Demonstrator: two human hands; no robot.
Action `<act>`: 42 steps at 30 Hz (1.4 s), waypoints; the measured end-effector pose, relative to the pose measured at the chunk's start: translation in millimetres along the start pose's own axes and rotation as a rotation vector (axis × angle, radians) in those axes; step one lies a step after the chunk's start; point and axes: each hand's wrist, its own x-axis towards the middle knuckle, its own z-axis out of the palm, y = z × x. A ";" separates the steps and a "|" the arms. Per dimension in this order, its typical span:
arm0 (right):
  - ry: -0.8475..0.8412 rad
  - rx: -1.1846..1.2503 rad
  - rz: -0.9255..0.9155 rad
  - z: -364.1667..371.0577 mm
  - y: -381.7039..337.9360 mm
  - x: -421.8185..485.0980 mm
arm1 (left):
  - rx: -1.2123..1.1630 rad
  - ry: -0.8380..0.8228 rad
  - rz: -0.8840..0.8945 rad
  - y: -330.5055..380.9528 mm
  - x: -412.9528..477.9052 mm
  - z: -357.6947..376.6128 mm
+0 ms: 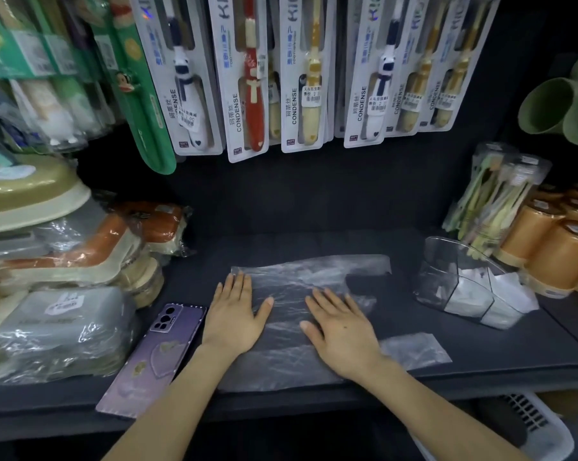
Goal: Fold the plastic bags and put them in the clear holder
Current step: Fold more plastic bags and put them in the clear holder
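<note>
Pressing down: both hands lie flat on the bag point(314, 272), palms down and fingers straight, with nothing gripped. The left hand point(234, 316) covers the bag's left edge, and the right hand point(342, 332) is on its middle-right part. The bag is clear and spread unfolded on the dark shelf point(314, 224), its handle end pointing right. The holder point(442, 277) stands on the shelf right of the bag and apart from it, with white folded pieces point(470, 296) inside. A smaller clear sheet point(417, 349) lies just right of the right wrist, near the shelf's front edge. A purple phone point(154, 356) lies face down beside the left forearm; can't tell if they touch. Toothbrush packs point(249, 78) hang above. Orange cups point(554, 251) sit behind the holder on the right, and wrapped boxes point(61, 327) are stacked on the left.
</note>
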 end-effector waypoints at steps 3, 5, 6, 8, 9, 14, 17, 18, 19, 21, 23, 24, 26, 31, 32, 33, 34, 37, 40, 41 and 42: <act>0.280 -0.091 0.095 -2.1 16.4 1.8 | -0.004 0.005 -0.005 -0.7 0.8 4.5; 0.508 -0.087 0.141 -4.5 19.0 16.9 | -0.008 0.018 -0.008 0.8 -0.9 3.7; 0.536 -0.072 0.127 -4.6 17.0 28.8 | -0.012 0.015 -0.013 1.5 -1.2 2.9; 0.442 -0.044 0.058 -8.4 5.5 51.3 | -0.006 0.001 -0.033 2.2 -2.5 0.6; 0.330 -0.036 0.016 -8.4 -1.8 61.1 | 0.001 -0.003 -0.040 2.4 -3.0 -0.3; -0.086 -0.100 0.077 0.3 4.5 74.6 | 0.004 0.026 -0.069 3.4 -2.2 1.1; -0.057 -0.136 0.194 -2.4 39.2 63.0 | -0.011 0.013 -0.073 3.5 -2.2 -1.1; -0.060 -0.140 0.232 -4.8 49.6 58.6 | -0.008 0.005 -0.071 3.2 -2.0 -1.4; -0.067 -0.142 0.267 -7.4 59.0 54.6 | -0.011 -0.004 -0.068 2.9 -2.2 -2.0; -0.095 -0.132 0.314 -14.0 71.5 49.5 | -0.075 -0.027 -0.069 1.3 -1.4 -4.0; -0.106 -0.109 0.329 -17.3 77.8 46.7 | -0.194 -0.048 -0.085 0.1 0.8 -8.3; -0.109 -0.094 0.328 -17.6 79.3 46.1 | -0.265 -0.064 -0.106 -0.4 3.0 -11.7; -0.105 -0.060 0.322 -16.4 81.1 45.1 | -0.368 -0.068 -0.149 0.1 7.9 -19.3; -0.082 -0.032 0.319 -13.3 83.8 45.4 | -0.001 0.041 0.085 7.9 22.2 -21.5; -0.082 -0.021 0.316 -13.2 84.0 45.2 | 0.015 0.010 0.109 8.5 25.3 -17.4; -0.082 -0.004 0.316 -13.7 84.6 44.8 | 0.015 -0.024 0.099 8.0 27.8 -12.7; -0.083 0.010 0.322 -14.0 86.6 44.8 | 0.003 -0.047 0.079 7.1 29.5 -8.4; -0.056 0.028 0.370 -16.6 93.2 44.8 | -0.030 -0.036 0.041 4.1 30.5 -0.7; 0.147 0.013 0.274 -21.6 87.9 36.6 | -0.072 -0.057 0.049 3.1 30.6 -2.4; 0.226 0.066 0.178 -25.4 80.1 30.1 | -0.128 -0.057 0.057 1.8 30.5 -4.5; 0.283 0.152 0.080 -28.9 70.3 20.8 | -0.220 -0.038 0.063 0.2 29.3 -7.0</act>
